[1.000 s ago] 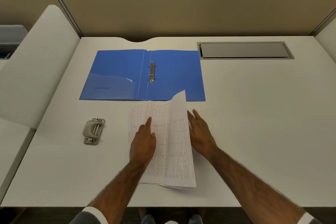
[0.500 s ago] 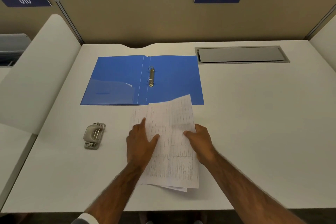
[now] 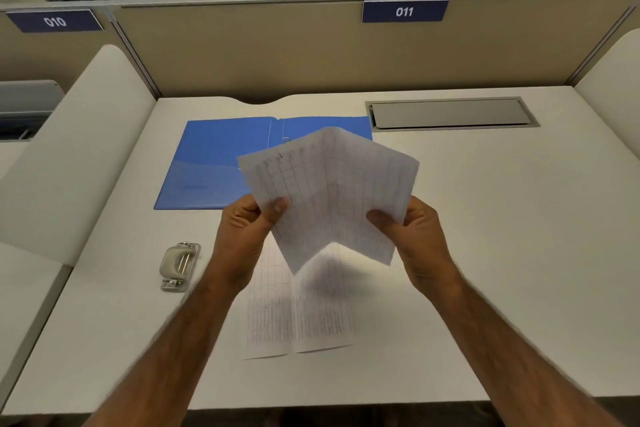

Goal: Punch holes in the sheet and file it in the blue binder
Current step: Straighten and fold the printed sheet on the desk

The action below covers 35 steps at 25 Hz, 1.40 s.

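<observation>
A printed sheet (image 3: pixel 329 194) with a table on it is up in the air above the desk, bent along its middle. My left hand (image 3: pixel 247 229) pinches its left edge and my right hand (image 3: pixel 412 236) pinches its right edge. More printed sheets (image 3: pixel 298 315) lie flat on the desk below. The blue binder (image 3: pixel 214 163) lies open behind them; the raised sheet hides its rings and most of its right half. A grey metal hole punch (image 3: pixel 179 265) sits on the desk left of my left wrist.
The white desk (image 3: pixel 485 253) has a grey cable flap (image 3: pixel 450 113) at the back right. A beige partition (image 3: pixel 311 52) closes the back, and white side panels stand at the left and right edges.
Both hands took hold of the top sheet and lifted it off the stack toward the binder; before, it was being peeled up from the desk. The camera tilted up.
</observation>
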Tool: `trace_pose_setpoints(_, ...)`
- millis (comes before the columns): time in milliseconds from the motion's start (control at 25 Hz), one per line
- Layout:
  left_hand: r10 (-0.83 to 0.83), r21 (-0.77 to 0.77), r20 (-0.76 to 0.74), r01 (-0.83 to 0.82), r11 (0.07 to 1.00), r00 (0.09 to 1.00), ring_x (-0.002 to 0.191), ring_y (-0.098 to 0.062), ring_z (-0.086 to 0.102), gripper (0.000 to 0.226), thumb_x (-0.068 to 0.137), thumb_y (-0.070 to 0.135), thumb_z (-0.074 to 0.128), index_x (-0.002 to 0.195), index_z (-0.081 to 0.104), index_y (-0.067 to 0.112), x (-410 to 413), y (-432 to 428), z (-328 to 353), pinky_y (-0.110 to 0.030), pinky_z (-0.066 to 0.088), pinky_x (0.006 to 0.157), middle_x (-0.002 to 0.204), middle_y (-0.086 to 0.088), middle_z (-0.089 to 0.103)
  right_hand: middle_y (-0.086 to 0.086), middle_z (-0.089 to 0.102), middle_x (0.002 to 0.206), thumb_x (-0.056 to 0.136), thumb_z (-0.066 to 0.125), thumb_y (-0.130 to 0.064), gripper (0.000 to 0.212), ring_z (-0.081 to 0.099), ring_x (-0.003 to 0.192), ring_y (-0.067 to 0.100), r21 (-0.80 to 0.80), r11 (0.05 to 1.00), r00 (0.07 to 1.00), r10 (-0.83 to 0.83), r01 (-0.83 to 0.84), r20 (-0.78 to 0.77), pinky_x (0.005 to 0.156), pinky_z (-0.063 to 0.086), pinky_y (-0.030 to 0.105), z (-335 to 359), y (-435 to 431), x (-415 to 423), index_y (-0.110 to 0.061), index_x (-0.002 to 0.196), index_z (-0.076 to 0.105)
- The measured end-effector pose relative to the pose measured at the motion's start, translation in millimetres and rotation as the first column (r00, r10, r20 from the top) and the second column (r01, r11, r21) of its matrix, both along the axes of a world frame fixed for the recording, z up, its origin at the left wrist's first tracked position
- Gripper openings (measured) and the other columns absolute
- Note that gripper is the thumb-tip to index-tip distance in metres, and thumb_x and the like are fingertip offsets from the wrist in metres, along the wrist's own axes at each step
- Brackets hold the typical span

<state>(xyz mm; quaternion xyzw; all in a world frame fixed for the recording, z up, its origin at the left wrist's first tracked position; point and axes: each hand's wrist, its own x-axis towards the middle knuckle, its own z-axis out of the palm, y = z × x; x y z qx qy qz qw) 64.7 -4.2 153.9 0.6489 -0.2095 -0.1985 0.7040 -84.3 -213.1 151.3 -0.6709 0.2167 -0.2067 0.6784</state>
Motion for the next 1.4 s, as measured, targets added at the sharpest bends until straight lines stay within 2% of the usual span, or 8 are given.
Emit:
trace_pose_setpoints(120,0.024,0.155,-0.005,-0.023,0.988,1.0,0.098,-0.021,0.069,0.042,0.081,0.051,0.07,0.109,0.067,0.021,-17,-10,-7,-0.032,0.06,0.077,0.102,-0.003,0.071,-0.003,0.074,0.103,0.071,0.081,-0.037,0.04,0.069,0.1,0.018,0.031,0.999,0.999,-0.006,0.007,-0.052,0.081,0.059,0.038,-12,4,0,-0.03,0.109,0.069)
trace_pose_setpoints(240,0.059,0.284,0.002,-0.057,0.957,0.998,0.096,-0.022,0.069,0.014,0.094,0.034,0.06,0.107,0.062,0.029,-29,-26,-13,-0.042,0.06,0.083,0.099,0.0,0.069,-0.003,0.073,0.097,0.083,0.077,-0.026,0.023,0.07,0.093,0.02,-0.027,0.995,0.981,-0.095,0.092,-0.168,0.079,0.061,0.044,-25,6,3,-0.03,0.104,0.069)
trace_pose_setpoints(400,0.09,0.29,0.104,-0.117,0.95,0.99,0.088,-0.012,0.07,0.024,0.089,0.045,0.064,0.11,0.061,0.035,-26,-27,-22,-0.026,0.061,0.075,0.094,0.014,0.069,-0.015,0.072,0.088,0.082,0.073,-0.034,0.02,0.07,0.086,0.007,-0.072,0.992,0.989,-0.111,0.104,-0.093,0.061,0.056,0.018,-21,-1,2,-0.048,0.094,0.067)
trace_pose_setpoints(560,0.068,0.369,0.021,-0.071,0.927,0.997,0.09,-0.016,0.069,0.027,0.095,0.029,0.06,0.117,0.062,0.013,-36,-39,-33,-0.041,0.06,0.086,0.099,0.001,0.07,-0.007,0.07,0.1,0.085,0.075,-0.024,0.028,0.068,0.094,0.012,-0.078,0.995,0.974,-0.08,0.064,-0.213,0.076,0.06,0.031,-29,7,2,-0.03,0.11,0.065)
trace_pose_setpoints(800,0.12,0.454,0.147,-0.175,0.873,0.982,0.084,-0.003,0.063,0.025,0.095,0.044,0.055,0.112,0.061,0.028,-20,-24,-37,-0.017,0.052,0.071,0.096,0.018,0.064,-0.01,0.073,0.087,0.082,0.071,-0.023,0.013,0.072,0.078,0.008,-0.06,0.995,0.972,-0.097,0.086,-0.214,0.067,0.06,0.028,-28,13,15,-0.034,0.088,0.066)
trace_pose_setpoints(920,0.158,0.588,0.098,-0.185,0.787,0.983,0.096,-0.015,0.063,0.035,0.098,0.036,0.054,0.126,0.059,0.016,-12,0,-61,-0.033,0.052,0.084,0.109,0.007,0.063,-0.011,0.071,0.096,0.087,0.069,-0.018,0.023,0.071,0.086,0.008,-0.024,0.999,0.948,0.021,-0.03,-0.317,0.075,0.06,0.028,-46,31,28,-0.024,0.109,0.069)
trace_pose_setpoints(1120,0.119,0.704,0.135,-0.18,0.687,0.984,0.092,-0.011,0.06,0.035,0.097,0.031,0.055,0.127,0.057,0.013,-11,27,-104,-0.006,0.039,0.063,0.111,0.006,0.061,0.0,0.068,0.119,0.093,0.062,-0.028,0.032,0.067,0.103,0.018,-0.04,0.982,0.847,0.137,-0.183,-0.514,0.087,0.056,0.031,-93,53,50,-0.018,0.124,0.062)
trace_pose_setpoints(1400,0.035,0.837,0.196,-0.186,0.514,0.98,0.116,-0.025,0.061,0.048,0.094,0.038,0.056,0.136,0.044,0.018,-4,33,-126,-0.045,0.051,0.094,0.132,-0.001,0.059,-0.003,0.061,0.127,0.088,0.041,-0.071,0.061,0.057,0.111,0.017,-0.52,0.748,0.714,-0.09,-0.412,-0.695,0.094,0.049,0.035,-131,47,56,-0.024,0.122,0.058)
